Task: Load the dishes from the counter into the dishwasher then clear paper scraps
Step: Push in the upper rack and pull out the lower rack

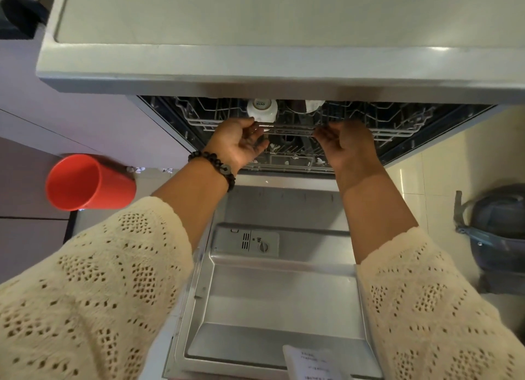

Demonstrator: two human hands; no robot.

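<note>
The grey tabletop (255, 19) spans the top of the view, above the open dishwasher, whose door (272, 294) lies folded down. Inside, the upper wire rack (397, 124) carries an upturned white cup (262, 110) just beside a second white dish (314, 105). The left hand (241, 144) and right hand (346, 144) curl their fingers (252, 124) round the rack's front rail. A red cup (88, 182) lies tipped on the floor at the left, near small paper scraps (136, 169).

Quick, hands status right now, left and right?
Left hand: fingers curled on the front rail of the upper rack.
Right hand: grips the same rail.
</note>
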